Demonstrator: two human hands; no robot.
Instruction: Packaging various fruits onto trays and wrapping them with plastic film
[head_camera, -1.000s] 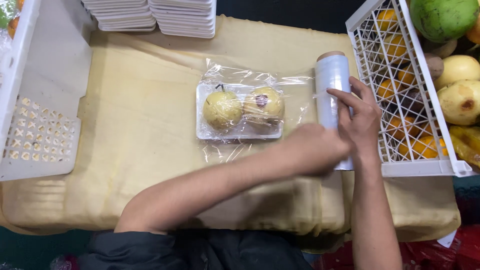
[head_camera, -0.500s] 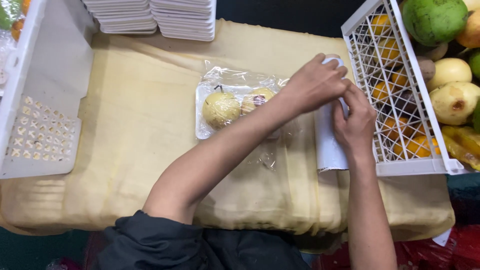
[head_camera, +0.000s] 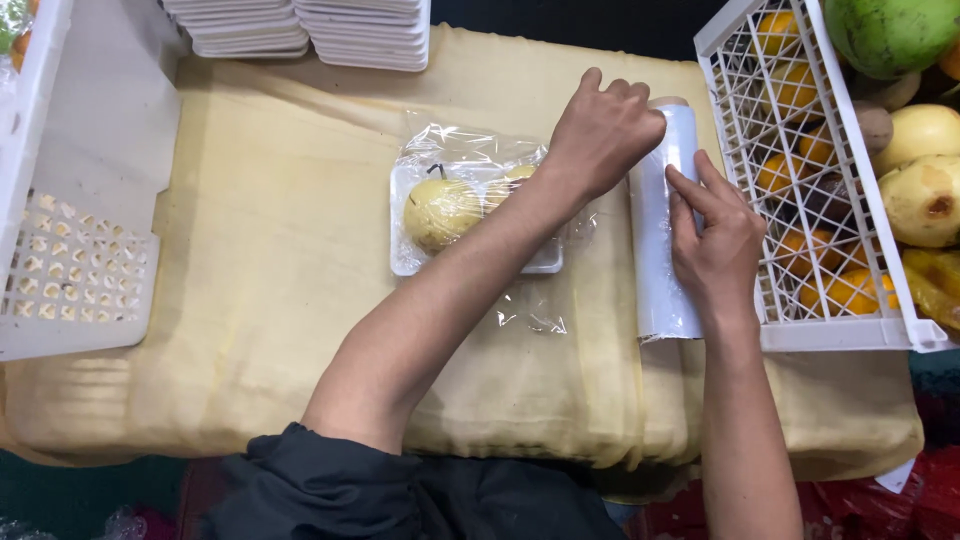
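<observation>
Both hands are on the cling film roll (head_camera: 662, 215) now: the left hand (head_camera: 603, 130) has swung up from its near end to grip the top, the right hand (head_camera: 715, 240) pressing it flat, beside the wrapped tray of pears (head_camera: 470, 215).

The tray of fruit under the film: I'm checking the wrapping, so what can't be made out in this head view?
- Second fruit on the white tray: mostly hidden by the left forearm.
- Left hand fingers: curled at the cling film roll, so the grip on the film is hidden.
- Whether the film is cut from the roll: too clear to tell.
- Roll's right side: covered by the right hand.
</observation>
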